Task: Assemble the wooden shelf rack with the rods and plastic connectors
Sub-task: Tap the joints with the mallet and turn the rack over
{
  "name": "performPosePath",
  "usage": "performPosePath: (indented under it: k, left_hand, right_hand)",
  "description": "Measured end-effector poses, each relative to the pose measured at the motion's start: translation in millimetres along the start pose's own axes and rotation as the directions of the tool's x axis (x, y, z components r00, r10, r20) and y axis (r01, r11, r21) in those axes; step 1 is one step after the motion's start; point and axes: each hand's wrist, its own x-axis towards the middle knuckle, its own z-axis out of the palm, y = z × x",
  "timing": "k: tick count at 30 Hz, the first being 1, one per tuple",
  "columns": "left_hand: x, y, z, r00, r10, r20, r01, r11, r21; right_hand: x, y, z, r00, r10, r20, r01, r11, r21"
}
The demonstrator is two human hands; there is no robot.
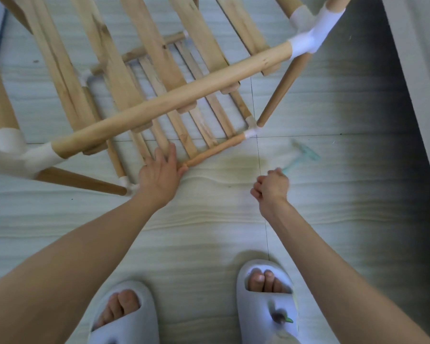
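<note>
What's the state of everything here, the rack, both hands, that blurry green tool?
Rack: partly assembled, standing on the floor.
Left hand: on the lower shelf's front rod.
Right hand: gripping the green tool.
Green tool: motion-blurred, held above the floor.

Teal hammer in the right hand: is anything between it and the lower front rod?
Nothing visible. Bare floor lies between the blurred teal hammer, gripped by the right hand, and the lower front rod; the left hand rests on the rod's near end.
</note>
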Motion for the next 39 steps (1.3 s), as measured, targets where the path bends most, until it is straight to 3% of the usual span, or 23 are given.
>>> performPosePath:
  k: [2,3,5,8,10,11,16,22,25,28,30,32,35,39]
  left_hand:
    - [1,3,0,1.000,-0.019,0.009,0.020,0.999,-0.033]
    - [2,4,0,1.000,-0.026,0.013,0.026,0.998,-0.050]
    - [3,2,1,1.000,-0.025,0.015,0.025,0.998,-0.060]
    - [0,0,1,1.000,-0.009,0.005,0.009,0.999,-0.035]
    - [-3,3,1,1.000,-0.006,-0.012,0.006,0.999,-0.044]
    - [-6,5,1,1.000,-0.010,-0.015,0.009,0.998,-0.064]
    - [-42,-5,15,0.988,0.136,-0.067,-0.142,0.986,-0.084]
    - [-67,-21,14,0.979,0.048,-0.196,-0.128,0.898,-0.421]
    - [-79,-32,15,0.998,-0.007,-0.063,-0.025,0.876,-0.482]
    - [-85,-56,15,0.965,-0.193,0.177,0.251,0.875,-0.413]
    - [-85,-70,12,0.912,-0.357,0.201,0.409,0.771,-0.487]
    - [-79,-73,9,0.905,-0.400,0.145,0.402,0.688,-0.604]
    - [-66,-61,0,0.943,-0.320,0.085,0.286,0.657,-0.698]
    - [-54,-39,-1,0.987,-0.144,0.070,0.156,0.779,-0.607]
  right_hand:
    - [1,3,15,0.995,-0.022,0.095,0.036,0.988,-0.148]
    - [-1,1,19,0.997,-0.033,0.069,0.045,0.982,-0.182]
    - [6,-9,25,1.000,-0.013,-0.012,0.012,0.998,-0.063]
    - [12,-13,26,0.998,0.052,-0.033,-0.056,0.985,-0.165]
    - [9,-6,28,0.971,0.096,0.219,-0.085,0.995,-0.060]
    - [6,-3,30,0.956,0.090,0.278,-0.078,0.996,-0.053]
    - [1,11,18,0.965,0.028,0.259,0.003,0.993,-0.119]
    - [-22,35,54,0.925,0.050,0.375,-0.055,0.999,0.002]
    - [-29,34,84,0.915,0.076,0.395,-0.113,0.991,0.071]
    - [-26,26,101,0.915,0.093,0.393,-0.151,0.982,0.118]
    - [-24,18,102,0.898,0.108,0.426,-0.194,0.967,0.164]
    - [-20,11,100,0.896,0.118,0.429,-0.227,0.950,0.213]
    - [-16,5,94,0.917,0.040,0.397,-0.128,0.972,0.198]
    - [-17,20,64,0.956,-0.119,0.269,0.140,0.989,-0.057]
